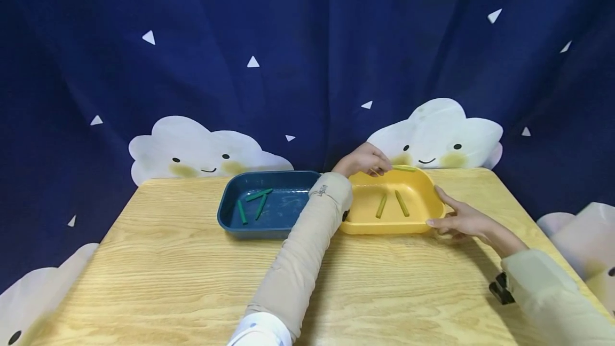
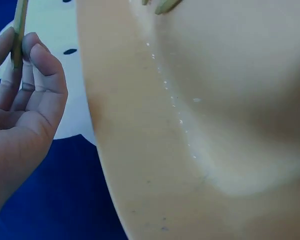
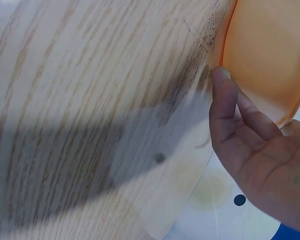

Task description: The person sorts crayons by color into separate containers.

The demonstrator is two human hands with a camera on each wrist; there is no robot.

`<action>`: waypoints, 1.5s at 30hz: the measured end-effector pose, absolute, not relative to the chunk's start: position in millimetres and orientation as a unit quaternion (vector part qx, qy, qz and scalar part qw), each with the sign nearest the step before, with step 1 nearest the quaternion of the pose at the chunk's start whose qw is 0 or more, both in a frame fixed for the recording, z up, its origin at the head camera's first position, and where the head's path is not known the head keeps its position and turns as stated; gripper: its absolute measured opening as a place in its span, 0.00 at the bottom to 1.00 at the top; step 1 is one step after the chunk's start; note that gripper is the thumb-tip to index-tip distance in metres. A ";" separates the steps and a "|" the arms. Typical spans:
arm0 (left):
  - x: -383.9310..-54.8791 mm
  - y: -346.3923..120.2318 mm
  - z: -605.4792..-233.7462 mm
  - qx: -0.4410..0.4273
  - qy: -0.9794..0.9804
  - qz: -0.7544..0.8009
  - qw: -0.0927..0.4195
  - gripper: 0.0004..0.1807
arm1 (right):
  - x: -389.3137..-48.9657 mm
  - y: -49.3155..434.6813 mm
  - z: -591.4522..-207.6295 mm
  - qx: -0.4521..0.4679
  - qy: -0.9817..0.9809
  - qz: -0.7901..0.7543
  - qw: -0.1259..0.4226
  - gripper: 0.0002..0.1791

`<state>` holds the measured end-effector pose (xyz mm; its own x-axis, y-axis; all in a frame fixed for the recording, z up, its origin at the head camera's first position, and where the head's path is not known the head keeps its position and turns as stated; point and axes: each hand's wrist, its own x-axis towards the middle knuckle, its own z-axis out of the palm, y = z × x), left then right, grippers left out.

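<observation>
My left hand (image 1: 366, 160) is above the back left part of the yellow tray (image 1: 379, 227), pinching a yellow-green crayon (image 1: 403, 168) between thumb and fingers. In the left wrist view, that crayon (image 2: 19, 35) stands out past the fingertips, beside the tray's rim (image 2: 102, 140). Two more yellow-green crayons, one on the left (image 1: 381, 206) and one on the right (image 1: 402, 203), lie apart on the tray floor. At the tray's right end, my right hand (image 1: 466, 222) holds the wall, thumb and fingers spread around the corner; the right wrist view shows fingertips touching the rim (image 3: 224, 55).
Left of the yellow tray stands a dark blue tray (image 1: 269, 233) with three green crayons (image 1: 261, 207) inside. My left forearm crosses over its right end. Both trays sit near the back of the wooden table (image 1: 168, 282), before a blue cloud-patterned curtain (image 1: 288, 41).
</observation>
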<state>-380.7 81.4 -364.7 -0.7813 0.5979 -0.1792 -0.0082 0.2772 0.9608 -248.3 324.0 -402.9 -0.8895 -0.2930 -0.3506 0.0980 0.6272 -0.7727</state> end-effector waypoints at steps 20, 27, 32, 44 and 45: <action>-384.0 75.9 -373.8 0.076 0.768 0.559 0.304 0.09 | -248.1 324.1 -402.5 -0.050 0.870 -0.433 0.231 0.56; -381.7 73.4 -369.1 0.067 0.805 0.496 0.319 0.11 | -249.5 325.1 -403.5 -0.049 0.868 -0.437 0.231 0.56; -376.5 69.7 -359.7 0.066 0.808 0.495 0.313 0.18 | -249.0 325.4 -403.6 -0.050 0.869 -0.434 0.232 0.56; -360.8 53.4 -342.2 0.132 0.777 0.559 0.258 0.13 | -248.8 327.6 -402.6 -0.056 0.873 -0.428 0.227 0.56; -358.6 51.8 -342.1 0.137 0.775 0.563 0.254 0.12 | -248.7 327.5 -403.1 -0.054 0.873 -0.428 0.228 0.56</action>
